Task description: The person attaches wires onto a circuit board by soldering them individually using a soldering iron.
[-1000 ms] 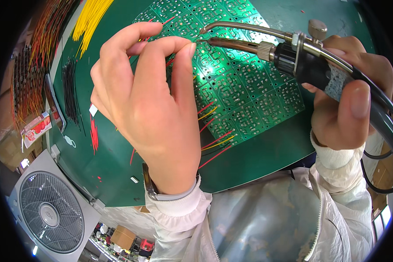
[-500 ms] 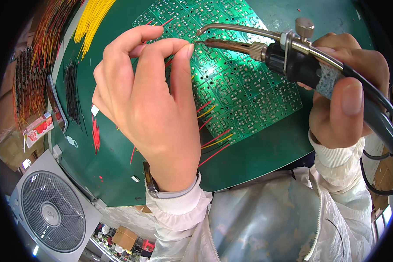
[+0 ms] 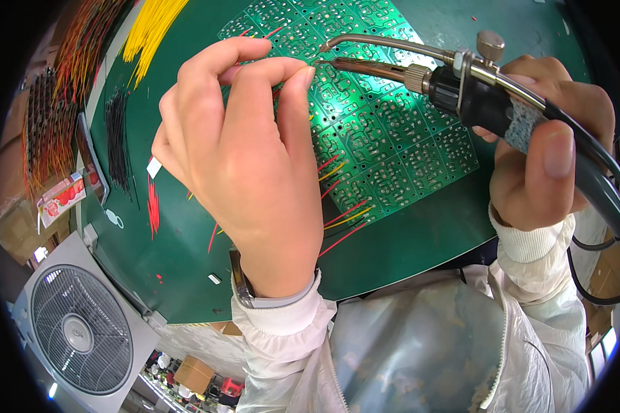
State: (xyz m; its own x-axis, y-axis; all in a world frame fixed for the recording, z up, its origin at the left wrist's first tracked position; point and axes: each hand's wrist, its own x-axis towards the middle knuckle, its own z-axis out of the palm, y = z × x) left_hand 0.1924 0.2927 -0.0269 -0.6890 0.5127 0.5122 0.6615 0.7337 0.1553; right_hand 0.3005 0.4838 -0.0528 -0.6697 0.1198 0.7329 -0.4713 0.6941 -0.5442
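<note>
My right hand (image 3: 548,148) is wrapped around a soldering iron (image 3: 455,89) with a curved metal solder-feed tube (image 3: 393,44) clamped above its barrel. The iron's tip points left, just over a green circuit board panel (image 3: 399,138) covered in solder joints. Close to that tip, my left hand (image 3: 248,144) has its thumb and index finger pinched together above the board. What the pinch holds is too small to make out. Red and yellow wires (image 3: 344,224) stick out along the board's lower left edge, and more red wire ends lie partly under my left hand.
The green table carries bundles of yellow wires (image 3: 151,34), black wires (image 3: 118,144) and short red wires (image 3: 153,210) at the left. Dense multicoloured wire bundles (image 3: 52,131) sit beyond them. A grey box fan (image 3: 83,330) stands at the lower left. A dark cable (image 3: 592,296) hangs at right.
Both hands and the soldering iron appear slightly further right in the picture, and the board's left part has shifted the same way. My pinch and my hold on the iron are unchanged.
</note>
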